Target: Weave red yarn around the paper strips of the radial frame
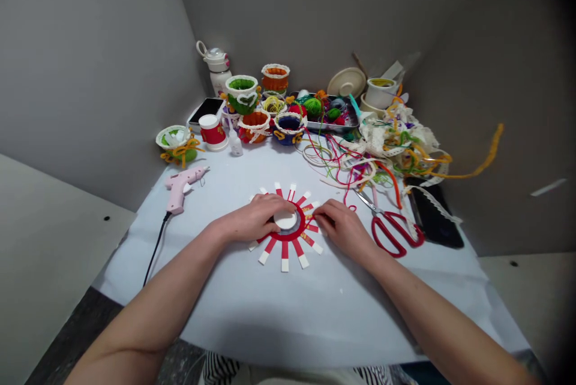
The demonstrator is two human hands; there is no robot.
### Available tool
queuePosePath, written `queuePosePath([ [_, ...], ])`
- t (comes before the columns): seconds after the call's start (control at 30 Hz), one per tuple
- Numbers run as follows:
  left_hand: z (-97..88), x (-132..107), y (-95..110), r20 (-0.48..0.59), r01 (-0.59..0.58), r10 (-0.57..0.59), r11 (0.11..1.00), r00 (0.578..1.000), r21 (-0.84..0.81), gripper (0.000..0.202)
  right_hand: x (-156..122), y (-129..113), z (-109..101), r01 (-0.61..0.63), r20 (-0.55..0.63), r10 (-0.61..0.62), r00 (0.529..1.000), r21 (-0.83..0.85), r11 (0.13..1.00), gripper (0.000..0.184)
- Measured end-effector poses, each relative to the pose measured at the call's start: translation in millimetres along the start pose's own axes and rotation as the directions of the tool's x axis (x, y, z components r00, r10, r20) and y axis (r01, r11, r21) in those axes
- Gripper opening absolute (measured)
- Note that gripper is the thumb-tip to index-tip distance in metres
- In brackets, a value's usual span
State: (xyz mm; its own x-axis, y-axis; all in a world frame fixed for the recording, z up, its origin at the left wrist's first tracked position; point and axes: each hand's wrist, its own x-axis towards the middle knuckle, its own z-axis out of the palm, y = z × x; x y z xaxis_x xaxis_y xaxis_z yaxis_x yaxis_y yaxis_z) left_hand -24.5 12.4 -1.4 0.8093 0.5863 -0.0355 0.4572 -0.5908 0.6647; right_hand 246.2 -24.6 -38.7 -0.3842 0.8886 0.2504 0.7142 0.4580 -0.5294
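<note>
A red paper cup [284, 249], its side cut into strips with white tips, lies splayed flat on the table like a sun. Red yarn [294, 234] rings its round white base in a band. My left hand [258, 217] rests over the cup's left side, thumb and fingers gripping around the base. At the right edge of the strips, my right hand [339, 223] pinches a strand of the red yarn between thumb and fingertips. Just right of that hand lie red-handled scissors [391, 226] with their blades a little apart.
A pink glue gun [182, 187] with a black cord lies at left. Several yarn-covered cups [254, 126], a small glue bottle [234, 142] and a tray of yarn balls [335, 127] stand at the back. Tangled lace and yarn [400, 139] and a black phone [436, 217] are at right.
</note>
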Motion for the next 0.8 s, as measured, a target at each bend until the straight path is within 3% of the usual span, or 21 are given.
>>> queuePosePath([
  [0.23,7.9,4.6,7.7,-0.091,0.076,-0.070,0.995,0.993,0.066,0.048,-2.7,0.7,2.9,-0.005,-0.028,0.006,1.000,0.046,0.999,0.016],
  [0.47,4.5,3.3,5.3,-0.029,0.014,-0.012,0.999,1.000,0.044,0.050,-24.2,-12.0,-14.2,0.120,-0.031,-0.117,0.993,0.123,0.985,0.016],
  [0.63,0.5,1.7,5.2,0.020,-0.014,0.014,1.000,1.000,0.007,0.054,-51.4,-21.9,-20.8,0.170,-0.046,-0.168,0.985,0.048,0.984,0.022],
  [0.8,3.7,1.2,-3.8,0.011,-0.036,0.037,0.999,0.999,-0.017,0.052,-77.0,-30.4,-12.6,0.229,-0.054,-0.231,0.971,-0.046,0.972,0.025],
])
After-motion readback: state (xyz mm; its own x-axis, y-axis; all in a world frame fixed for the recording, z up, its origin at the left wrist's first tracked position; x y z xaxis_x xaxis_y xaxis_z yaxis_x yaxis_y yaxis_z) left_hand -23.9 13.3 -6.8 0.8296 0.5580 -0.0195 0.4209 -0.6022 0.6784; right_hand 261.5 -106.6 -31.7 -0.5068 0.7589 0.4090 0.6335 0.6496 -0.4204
